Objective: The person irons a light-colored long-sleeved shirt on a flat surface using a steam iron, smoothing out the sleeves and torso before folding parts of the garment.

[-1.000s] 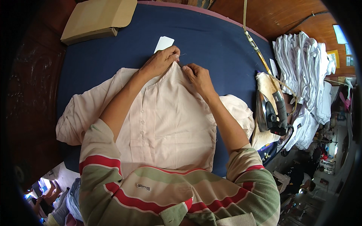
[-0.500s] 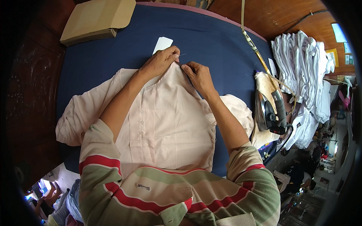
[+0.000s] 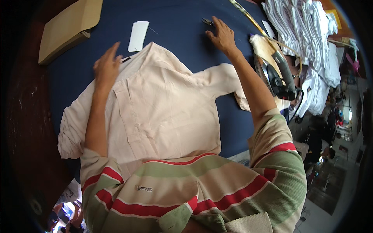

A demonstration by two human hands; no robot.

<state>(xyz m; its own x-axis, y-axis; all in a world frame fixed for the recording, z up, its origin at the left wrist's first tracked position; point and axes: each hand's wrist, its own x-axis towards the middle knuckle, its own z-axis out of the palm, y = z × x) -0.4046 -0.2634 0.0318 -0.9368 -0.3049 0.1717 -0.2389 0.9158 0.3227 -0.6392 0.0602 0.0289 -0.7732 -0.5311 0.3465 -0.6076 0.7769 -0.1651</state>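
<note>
From where I stand, I see a pale pink shirt point(image 3: 171, 105) lying across the near part of the blue table point(image 3: 178, 31), its bottom edge close to the person's belly. The left hand point(image 3: 105, 70) is loose and blurry over the shirt by the neck; I can't tell if it touches. The right hand point(image 3: 223, 38) has its fingers spread, right beside small dark snips point(image 3: 208, 22). There's lots of bare blue between the snips and the white card point(image 3: 138, 36) past the collar. A brown box point(image 3: 72, 25) fills the far left corner, and an iron point(image 3: 275, 77) crowds the right side.
</note>
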